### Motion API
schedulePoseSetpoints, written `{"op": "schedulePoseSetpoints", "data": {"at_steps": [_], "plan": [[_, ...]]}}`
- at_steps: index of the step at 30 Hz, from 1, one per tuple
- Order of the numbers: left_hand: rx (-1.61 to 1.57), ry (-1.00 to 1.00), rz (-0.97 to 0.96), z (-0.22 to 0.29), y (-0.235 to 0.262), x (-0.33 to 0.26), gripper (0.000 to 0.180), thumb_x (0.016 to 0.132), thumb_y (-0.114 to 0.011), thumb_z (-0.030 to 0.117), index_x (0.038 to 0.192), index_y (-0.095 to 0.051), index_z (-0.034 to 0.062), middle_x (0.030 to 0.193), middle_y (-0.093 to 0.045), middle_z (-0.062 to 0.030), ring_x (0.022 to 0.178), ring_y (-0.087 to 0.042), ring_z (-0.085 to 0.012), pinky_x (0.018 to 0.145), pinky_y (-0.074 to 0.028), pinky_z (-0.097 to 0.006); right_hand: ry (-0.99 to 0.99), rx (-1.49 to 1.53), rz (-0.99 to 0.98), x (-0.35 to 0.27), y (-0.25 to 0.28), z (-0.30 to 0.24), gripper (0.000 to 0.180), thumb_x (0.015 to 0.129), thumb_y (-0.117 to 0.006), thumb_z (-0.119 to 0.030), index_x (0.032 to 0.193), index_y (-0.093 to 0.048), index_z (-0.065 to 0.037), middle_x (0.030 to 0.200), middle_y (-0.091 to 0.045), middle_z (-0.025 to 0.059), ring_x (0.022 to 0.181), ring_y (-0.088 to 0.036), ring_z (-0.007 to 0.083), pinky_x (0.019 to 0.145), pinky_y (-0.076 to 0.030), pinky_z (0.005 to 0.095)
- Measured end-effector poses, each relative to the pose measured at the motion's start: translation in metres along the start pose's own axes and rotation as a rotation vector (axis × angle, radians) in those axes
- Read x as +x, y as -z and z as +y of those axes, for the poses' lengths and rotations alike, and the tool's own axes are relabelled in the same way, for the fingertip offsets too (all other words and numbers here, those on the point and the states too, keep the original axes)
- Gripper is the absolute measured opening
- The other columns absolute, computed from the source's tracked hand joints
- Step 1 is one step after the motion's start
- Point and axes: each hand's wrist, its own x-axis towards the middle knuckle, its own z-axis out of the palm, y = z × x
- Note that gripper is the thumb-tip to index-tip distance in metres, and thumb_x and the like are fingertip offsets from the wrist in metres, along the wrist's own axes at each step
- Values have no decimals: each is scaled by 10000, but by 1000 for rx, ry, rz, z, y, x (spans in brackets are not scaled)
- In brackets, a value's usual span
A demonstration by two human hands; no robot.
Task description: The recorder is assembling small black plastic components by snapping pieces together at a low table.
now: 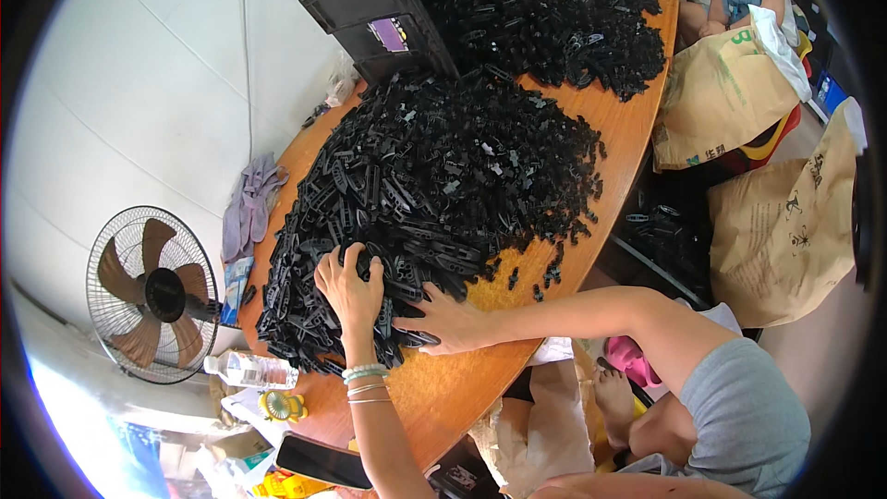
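Fingers of both hands (349,285) (450,321) spread flat on black plastic parts (434,176).

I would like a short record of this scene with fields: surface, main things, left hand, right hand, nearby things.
surface: round wooden table
main things: big heap of small black plastic parts
left hand: rests on the heap's near edge, fingers curled into parts
right hand: flat against the heap's edge
nearby things: black plastic crate, electric fan, clear water bottle
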Motion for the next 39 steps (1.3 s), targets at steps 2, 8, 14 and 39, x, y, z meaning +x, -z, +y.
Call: {"op": "schedulePoseSetpoints", "data": {"at_steps": [2,8,14,39], "plan": [[-23,19,1,-1,3,-13,309,752,-641,250,1027,-603,113,1149,-523,-159,1147,-430,-320,1028,-250,-476,15,-31,19,-1,4,-7,592,706,-694,-413,1243,-476,-290,1212,-454,133,1110,-376,414,824,-400,529],[-92,71,-40,-3,11,-40,274,746,-644,207,997,-603,108,1162,-525,-116,1170,-438,-300,1056,-222,-499,100,-104,138,-11,-1,-25,534,689,-693,-365,1180,-525,-238,1166,-500,106,1050,-413,343,760,-384,465],[-275,140,31,2,34,-79,345,812,-625,192,1121,-597,41,1300,-451,-201,1226,-379,-380,1037,-265,-479,259,-60,82,-16,-7,-34,512,750,-636,-448,1198,-521,-229,1271,-468,120,1069,-453,338,760,-387,459],[-93,-256,-86,109,7,-144,697,769,-697,328,1346,-365,124,1414,-282,-247,1317,-259,-421,1043,-191,-595,-104,-129,387,-69,110,51,223,746,-662,-46,953,-581,-68,974,-549,74,858,-547,244,715,-427,342]]}}
